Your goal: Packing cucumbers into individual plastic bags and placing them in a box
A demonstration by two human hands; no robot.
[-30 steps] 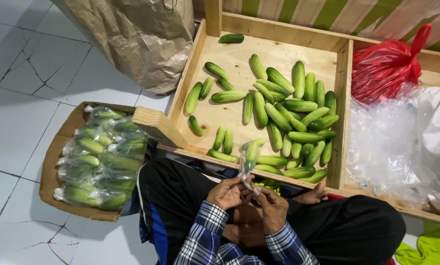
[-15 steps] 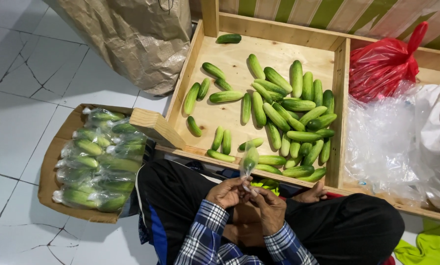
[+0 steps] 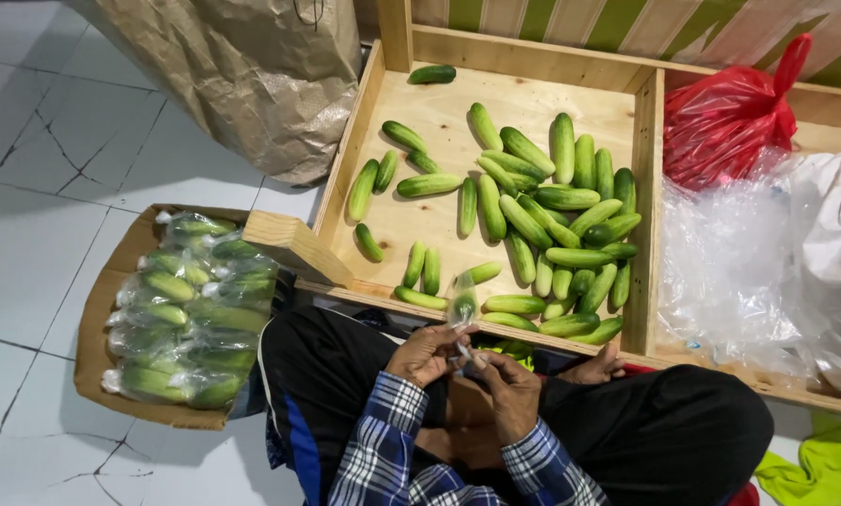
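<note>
Nearest the camera, both hands meet over the person's lap, above crossed legs in dark trousers, with blue plaid cuffs at the wrists. The left hand (image 3: pixel 428 351) is curled nearly closed, its fingertips pinching the neck of a small clear plastic bag (image 3: pixel 463 305). The right hand (image 3: pixel 507 375) is likewise curled, thumb and forefinger pressed to the same gathered neck just beside the left fingertips. The bag stands upright from the pinch, its top reaching the near rim of the wooden crate; something green shows inside, too small to make out clearly.

To the left on the tiled floor lies a flat cardboard tray (image 3: pixel 92 337) filled with bagged cucumbers (image 3: pixel 191 314). Just beyond the hands sits the wooden crate (image 3: pixel 397 103), with loose cucumbers (image 3: pixel 556 220) spread on its floor, most of them heaped toward the right wall. Right of the divider lie crumpled clear plastic sheets (image 3: pixel 730 267), and farther back a red plastic bag (image 3: pixel 725 117). At the far left stands a brown paper sack (image 3: pixel 242 75).

Compared with half a second ago, the hands sit in the same place and the bag still rises between them; the grip looks slightly tighter.
</note>
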